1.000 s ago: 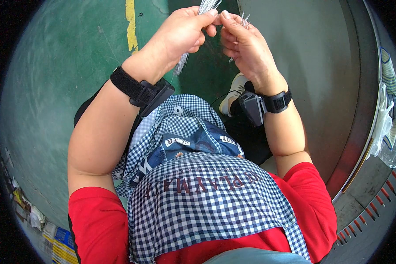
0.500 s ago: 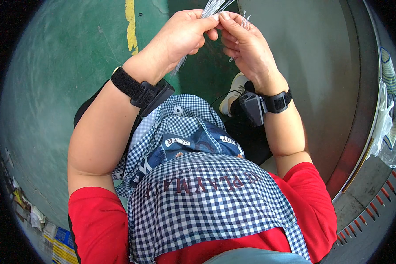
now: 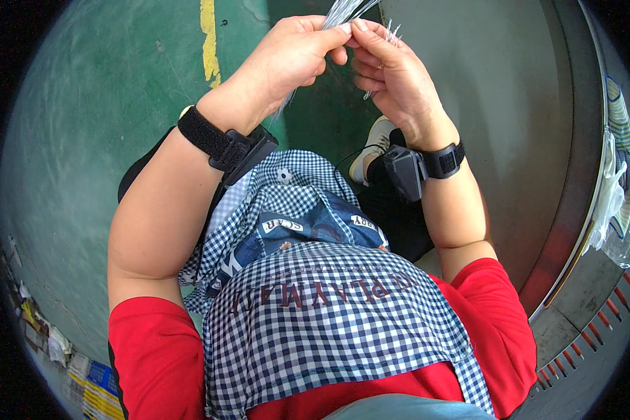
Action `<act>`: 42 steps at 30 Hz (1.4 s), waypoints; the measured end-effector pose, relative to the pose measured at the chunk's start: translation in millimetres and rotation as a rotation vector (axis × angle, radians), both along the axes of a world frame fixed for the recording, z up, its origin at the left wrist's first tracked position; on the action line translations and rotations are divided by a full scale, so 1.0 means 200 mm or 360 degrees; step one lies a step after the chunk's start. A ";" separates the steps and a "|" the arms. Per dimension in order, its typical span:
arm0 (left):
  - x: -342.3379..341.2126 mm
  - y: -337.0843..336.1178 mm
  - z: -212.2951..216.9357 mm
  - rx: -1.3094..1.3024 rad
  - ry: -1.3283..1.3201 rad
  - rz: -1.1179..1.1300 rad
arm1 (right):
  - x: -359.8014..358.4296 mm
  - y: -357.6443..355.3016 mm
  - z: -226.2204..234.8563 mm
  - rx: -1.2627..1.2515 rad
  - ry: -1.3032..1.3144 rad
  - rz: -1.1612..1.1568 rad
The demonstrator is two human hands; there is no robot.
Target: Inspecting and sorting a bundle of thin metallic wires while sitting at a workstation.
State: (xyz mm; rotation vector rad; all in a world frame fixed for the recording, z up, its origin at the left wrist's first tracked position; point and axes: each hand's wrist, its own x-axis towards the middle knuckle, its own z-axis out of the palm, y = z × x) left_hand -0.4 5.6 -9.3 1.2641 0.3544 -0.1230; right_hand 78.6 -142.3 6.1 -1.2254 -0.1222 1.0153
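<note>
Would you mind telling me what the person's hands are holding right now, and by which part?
Both the left hand and right hand pinch a bundle of thin silvery strands partway along, fingertips meeting; its exact kind is unclear.

Green floor [image 3: 98,140] with a worn yellow painted stripe [image 3: 208,38]. Grey curved work surface [image 3: 511,119], dark metal rim along its right. Blue-and-white checked apron [image 3: 315,329] over red shirt [image 3: 154,350]. White shoe [image 3: 372,143] below. Clear plastic bags [image 3: 609,210] at right edge.

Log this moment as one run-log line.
left hand: pinching bundle of thin silvery strips | right hand: fingertips on same bundle, a few loose strips behind it | both raised over green floor | black wrist straps on both
</note>
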 end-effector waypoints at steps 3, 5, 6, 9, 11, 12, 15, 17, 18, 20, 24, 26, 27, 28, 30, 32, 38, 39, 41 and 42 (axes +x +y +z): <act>0.00 0.00 0.00 -0.0003 -0.0008 -0.0005 | -0.01 0.01 0.01 -0.0022 0.0009 -0.0025; 0.00 -0.01 0.01 0.0025 -0.0014 0.0002 | -0.01 0.01 0.01 -0.0016 0.0002 -0.0028; 0.00 -0.01 0.01 0.0025 -0.0014 0.0002 | -0.01 0.01 0.01 -0.0016 0.0002 -0.0028; 0.00 -0.01 0.01 0.0049 -0.0025 0.0003 | -0.01 0.00 0.00 -0.0033 -0.0011 -0.0030; 0.00 -0.01 0.01 0.0065 -0.0022 -0.0001 | -0.01 0.00 0.00 -0.0049 -0.0018 -0.0010; 0.00 -0.01 0.00 0.0065 -0.0022 0.0000 | -0.01 0.00 0.00 -0.0049 -0.0018 -0.0009; 0.00 -0.02 -0.01 0.0078 -0.0047 0.0002 | -0.01 0.00 -0.01 -0.0062 -0.0042 -0.0004; 0.00 -0.02 -0.02 0.0159 -0.0092 0.0013 | -0.01 0.00 -0.01 -0.0071 -0.0097 0.0027; 0.00 -0.02 -0.02 0.0158 -0.0092 0.0012 | -0.01 0.00 -0.01 -0.0072 -0.0097 0.0026; 0.01 -0.03 -0.03 0.0219 -0.0095 0.0018 | -0.02 0.00 -0.02 -0.0118 -0.0230 0.0023; 0.00 -0.03 -0.05 0.0261 -0.0100 -0.0006 | -0.06 0.02 -0.01 -0.0301 -0.0449 -0.0018; 0.00 -0.04 -0.03 0.0349 -0.0093 0.0019 | -0.06 0.02 -0.02 -0.0267 -0.0753 0.0020; 0.00 -0.04 -0.04 0.0348 -0.0091 0.0019 | -0.06 0.02 -0.02 -0.0268 -0.0751 0.0021; 0.00 -0.05 -0.05 0.0385 -0.0108 0.0026 | -0.06 0.02 -0.01 -0.0278 -0.0767 0.0035; 0.01 -0.05 -0.07 0.0421 -0.0125 0.0032 | -0.06 0.02 -0.01 -0.0290 -0.0784 0.0050; 0.02 -0.05 -0.09 0.0451 -0.0141 0.0050 | -0.06 0.02 -0.01 -0.0298 -0.0809 0.0052; 0.01 -0.04 -0.08 0.0517 -0.0156 0.0036 | -0.05 0.01 -0.02 -0.0252 -0.0724 0.0053; 0.01 -0.03 -0.08 0.0518 -0.0156 0.0036 | -0.05 0.01 -0.02 -0.0251 -0.0725 0.0053; 0.01 -0.02 -0.08 0.0496 -0.0135 0.0003 | -0.03 0.00 -0.02 -0.0206 -0.0551 0.0027; 0.02 -0.02 -0.07 0.0495 -0.0136 0.0000 | -0.03 0.00 -0.03 -0.0207 -0.0552 0.0025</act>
